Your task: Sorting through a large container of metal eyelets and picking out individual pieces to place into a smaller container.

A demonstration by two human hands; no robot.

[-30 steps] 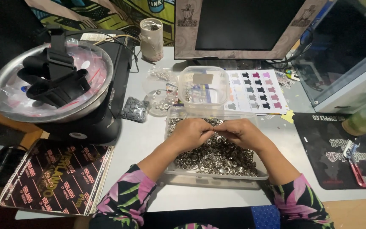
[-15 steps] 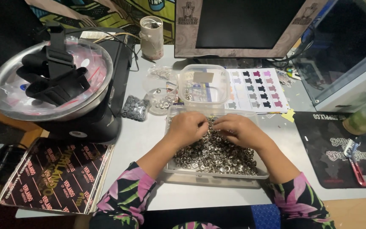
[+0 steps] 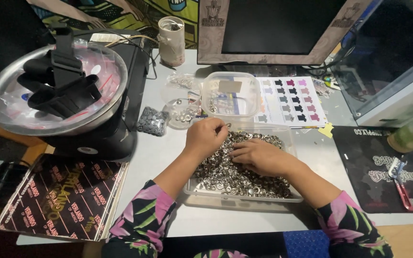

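A clear plastic tray (image 3: 225, 201) in front of me holds a heap of small silver metal snap parts (image 3: 225, 176). My left hand (image 3: 205, 137) hovers over the tray's far left part, thumb and fingers pinched on one small silver piece. My right hand (image 3: 260, 156) lies palm down on the heap, fingers spread into the pieces. Behind the tray stand a clear square tub (image 3: 230, 94) and a small round clear dish (image 3: 181, 112) with a few silver parts.
A large metal bowl (image 3: 5, 117) with black straps sits on a black machine (image 3: 120, 119) at left. A colour chart sheet (image 3: 290, 101) lies behind the tray, a monitor (image 3: 273, 28) beyond. Black printed sheets (image 3: 58, 196) lie front left, red snips (image 3: 401, 188) on a black mat right.
Both hands were pinched together over the tray's far edge. Now the left hand has lifted with one piece and the right hand has dropped flat onto the heap.
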